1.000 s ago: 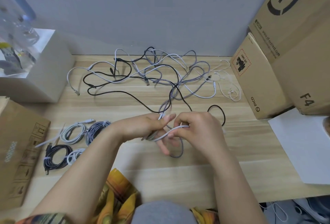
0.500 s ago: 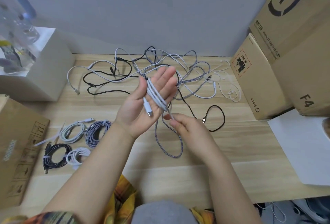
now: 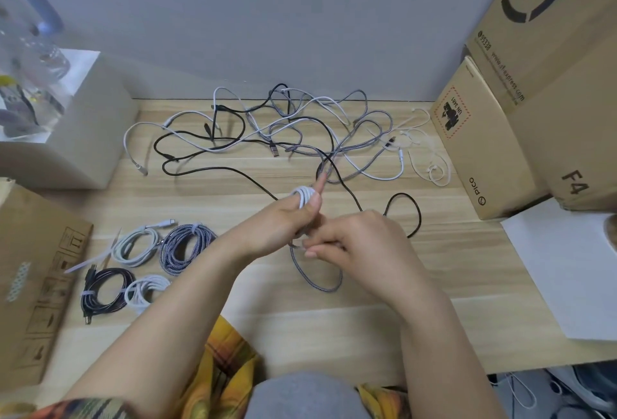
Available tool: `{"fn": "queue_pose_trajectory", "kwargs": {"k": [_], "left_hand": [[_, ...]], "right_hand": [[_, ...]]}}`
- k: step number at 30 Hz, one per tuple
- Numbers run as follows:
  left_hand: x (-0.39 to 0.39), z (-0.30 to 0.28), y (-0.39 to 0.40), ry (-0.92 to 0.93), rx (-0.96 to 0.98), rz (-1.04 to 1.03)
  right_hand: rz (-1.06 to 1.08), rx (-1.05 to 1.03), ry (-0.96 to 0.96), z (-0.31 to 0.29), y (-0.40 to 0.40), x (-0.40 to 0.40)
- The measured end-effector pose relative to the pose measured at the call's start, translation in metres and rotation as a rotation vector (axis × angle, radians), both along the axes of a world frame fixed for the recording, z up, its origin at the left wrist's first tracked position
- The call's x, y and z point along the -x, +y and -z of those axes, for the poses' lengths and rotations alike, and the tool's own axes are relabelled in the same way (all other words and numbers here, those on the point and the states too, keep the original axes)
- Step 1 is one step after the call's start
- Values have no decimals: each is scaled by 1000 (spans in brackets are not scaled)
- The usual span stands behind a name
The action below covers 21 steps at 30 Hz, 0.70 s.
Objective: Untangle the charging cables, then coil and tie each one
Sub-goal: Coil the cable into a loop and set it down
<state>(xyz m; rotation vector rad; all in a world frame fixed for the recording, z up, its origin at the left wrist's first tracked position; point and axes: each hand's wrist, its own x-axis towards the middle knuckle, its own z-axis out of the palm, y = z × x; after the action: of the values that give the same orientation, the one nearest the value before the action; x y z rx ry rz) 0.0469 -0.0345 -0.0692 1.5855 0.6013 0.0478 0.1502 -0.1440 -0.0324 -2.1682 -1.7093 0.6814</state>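
Since the frame half a second ago, my left hand has turned from palm-up and raised to palm-down and lower over the light wooden counter, and my right hand has closed in against it. The left hand now grips the white charging cable, its turns wound over the fingers, with one fingertip pointing to the far side. The right hand pinches the run of cable just below the left; the exact contact is blurred.

A grey braided cable loop hangs from between the hands and rests on the counter near me. Whether it belongs to the white cable's coil I cannot tell. The tangled heap of white, grey and black cables lies at the far middle. Four tied coils sit at the near left, beside a brown cardboard box.

Judgement: the step in hand is coiling. To do it well, each turn should lie beside the last at even tension, the right hand feeding slack without twisting. The black cable runs close under the right hand and should be kept out of the coil.
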Motion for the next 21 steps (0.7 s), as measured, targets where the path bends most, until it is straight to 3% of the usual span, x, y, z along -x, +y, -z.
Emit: {"fn": "queue_pose_trajectory", "kwargs": {"k": [7, 13, 17, 21], "left_hand": [[5, 2, -3, -67, 237, 249], [-4, -8, 4, -44, 390, 343], [-11, -9, 10, -168, 553, 436], [-17, -7, 10, -229, 695, 456]], "right_hand": [[318, -354, 469, 18, -2, -8], [326, -478, 441, 29, 5, -7], [198, -426, 749, 29, 8, -12], [333, -509, 729, 30, 13, -7]]}}
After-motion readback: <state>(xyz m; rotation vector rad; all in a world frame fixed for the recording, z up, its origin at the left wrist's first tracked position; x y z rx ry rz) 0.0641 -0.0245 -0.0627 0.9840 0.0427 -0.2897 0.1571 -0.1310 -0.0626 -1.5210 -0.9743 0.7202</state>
